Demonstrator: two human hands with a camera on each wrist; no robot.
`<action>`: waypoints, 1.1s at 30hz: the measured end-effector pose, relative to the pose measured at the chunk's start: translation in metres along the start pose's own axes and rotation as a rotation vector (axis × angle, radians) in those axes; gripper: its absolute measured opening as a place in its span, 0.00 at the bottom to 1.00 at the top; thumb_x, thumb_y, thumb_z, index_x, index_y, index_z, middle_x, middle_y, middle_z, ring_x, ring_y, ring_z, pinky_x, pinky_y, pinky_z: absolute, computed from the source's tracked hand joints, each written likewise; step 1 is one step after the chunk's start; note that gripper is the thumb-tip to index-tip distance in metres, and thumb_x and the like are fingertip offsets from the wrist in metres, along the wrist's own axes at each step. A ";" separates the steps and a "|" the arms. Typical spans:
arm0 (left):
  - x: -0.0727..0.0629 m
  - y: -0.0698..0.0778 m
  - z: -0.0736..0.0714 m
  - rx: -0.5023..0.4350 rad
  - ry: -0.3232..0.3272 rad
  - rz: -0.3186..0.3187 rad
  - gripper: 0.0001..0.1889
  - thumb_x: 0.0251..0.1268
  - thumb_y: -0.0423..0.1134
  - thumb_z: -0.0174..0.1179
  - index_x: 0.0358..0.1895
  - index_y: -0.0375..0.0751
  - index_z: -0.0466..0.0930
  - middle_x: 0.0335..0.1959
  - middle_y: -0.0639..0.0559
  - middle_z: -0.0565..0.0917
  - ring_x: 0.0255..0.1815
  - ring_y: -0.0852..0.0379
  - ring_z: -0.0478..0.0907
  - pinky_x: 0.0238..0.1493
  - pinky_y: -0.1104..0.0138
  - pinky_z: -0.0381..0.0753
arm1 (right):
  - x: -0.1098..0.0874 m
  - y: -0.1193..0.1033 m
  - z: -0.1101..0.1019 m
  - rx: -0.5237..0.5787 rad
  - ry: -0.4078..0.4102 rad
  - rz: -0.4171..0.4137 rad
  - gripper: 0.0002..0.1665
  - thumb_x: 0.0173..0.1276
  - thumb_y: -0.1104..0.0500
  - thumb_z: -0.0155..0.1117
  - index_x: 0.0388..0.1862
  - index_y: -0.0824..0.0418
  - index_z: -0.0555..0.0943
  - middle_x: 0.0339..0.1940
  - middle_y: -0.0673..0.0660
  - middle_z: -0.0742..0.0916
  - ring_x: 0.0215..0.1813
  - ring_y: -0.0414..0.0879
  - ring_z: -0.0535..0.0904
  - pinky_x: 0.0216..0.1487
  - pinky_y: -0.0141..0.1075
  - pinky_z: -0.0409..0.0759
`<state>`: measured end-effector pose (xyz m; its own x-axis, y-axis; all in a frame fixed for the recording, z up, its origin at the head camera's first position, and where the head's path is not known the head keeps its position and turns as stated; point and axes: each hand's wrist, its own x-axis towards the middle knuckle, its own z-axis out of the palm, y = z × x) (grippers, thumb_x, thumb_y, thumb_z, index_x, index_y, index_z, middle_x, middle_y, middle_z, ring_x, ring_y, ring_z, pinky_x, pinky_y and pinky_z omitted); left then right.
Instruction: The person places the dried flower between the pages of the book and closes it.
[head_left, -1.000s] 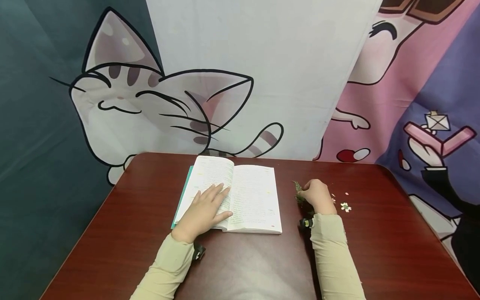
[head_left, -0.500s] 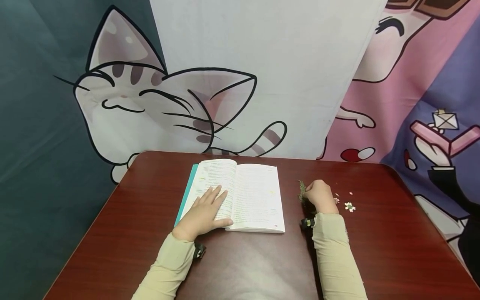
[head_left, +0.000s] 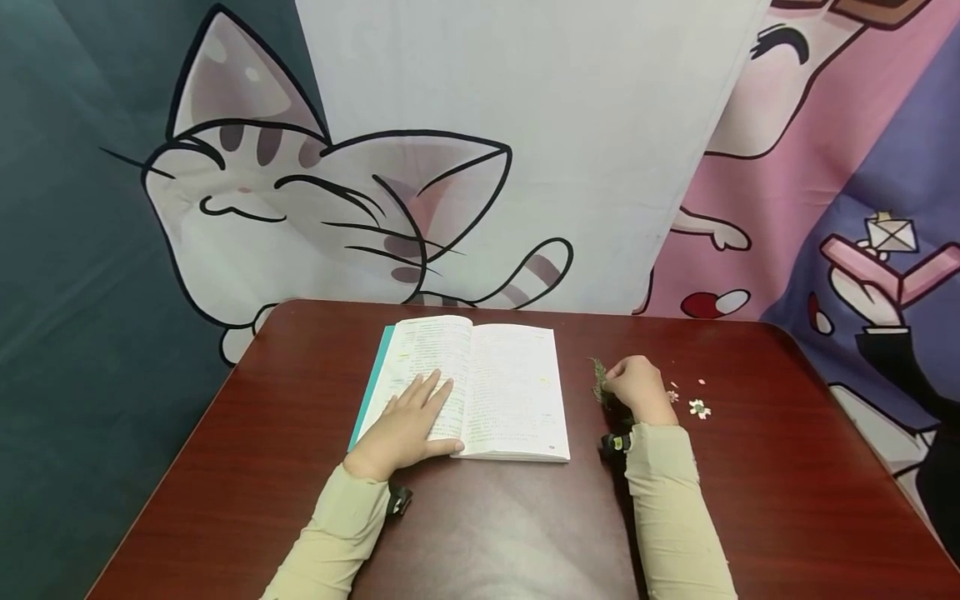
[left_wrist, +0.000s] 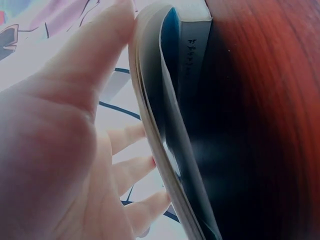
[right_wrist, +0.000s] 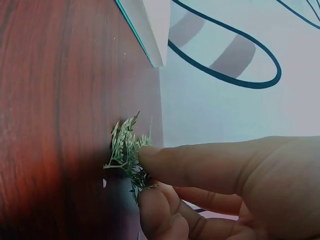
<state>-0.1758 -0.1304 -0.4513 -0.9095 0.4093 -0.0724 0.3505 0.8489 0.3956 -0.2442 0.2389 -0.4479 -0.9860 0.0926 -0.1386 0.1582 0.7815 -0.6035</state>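
Observation:
An open book [head_left: 513, 392] with a teal cover edge lies on the brown table. My left hand [head_left: 408, 425] rests on its left page, fingers spread and straight. In the left wrist view the fingertips touch the page and the thumb [left_wrist: 95, 55] lies by the book's lower edge. To the right of the book, my right hand [head_left: 641, 390] pinches a feathery green leaf sprig [head_left: 599, 382] between thumb and fingers. The right wrist view shows the sprig [right_wrist: 127, 152] close above the tabletop, its base partly hidden by the fingertips.
A small white flower with a green centre [head_left: 700, 409] lies right of my right hand. Near it are a pinkish blossom [head_left: 672, 397] and small loose petals [head_left: 702, 382]. Behind the table [head_left: 810, 500] hangs a cloth with a printed cat [head_left: 247, 225].
The sprig in my right hand has turned slightly. My left hand stays on the page, which lies a little flatter than a second ago. The head view has shifted slightly.

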 end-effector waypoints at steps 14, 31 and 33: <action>0.002 0.000 0.001 0.020 -0.005 -0.007 0.48 0.63 0.60 0.68 0.79 0.39 0.58 0.81 0.38 0.55 0.80 0.33 0.49 0.70 0.33 0.58 | -0.001 -0.010 -0.001 0.074 0.014 -0.052 0.06 0.64 0.64 0.61 0.30 0.66 0.83 0.28 0.57 0.84 0.31 0.50 0.76 0.37 0.41 0.74; 0.002 0.000 0.001 0.033 -0.013 -0.012 0.48 0.63 0.61 0.67 0.80 0.40 0.57 0.81 0.39 0.54 0.81 0.35 0.49 0.71 0.34 0.58 | -0.006 -0.036 -0.003 0.187 0.056 -0.111 0.10 0.72 0.60 0.61 0.44 0.67 0.83 0.48 0.66 0.85 0.42 0.56 0.77 0.41 0.44 0.76; 0.003 0.000 0.001 0.034 -0.016 -0.014 0.49 0.63 0.61 0.67 0.80 0.40 0.57 0.82 0.39 0.54 0.81 0.35 0.48 0.71 0.34 0.58 | -0.006 -0.039 -0.001 0.203 0.070 -0.126 0.10 0.71 0.60 0.62 0.43 0.66 0.83 0.46 0.65 0.85 0.41 0.55 0.79 0.40 0.43 0.77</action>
<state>-0.1781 -0.1289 -0.4529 -0.9107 0.4026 -0.0927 0.3456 0.8653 0.3631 -0.2443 0.2086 -0.4226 -0.9987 0.0501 -0.0012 0.0336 0.6503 -0.7589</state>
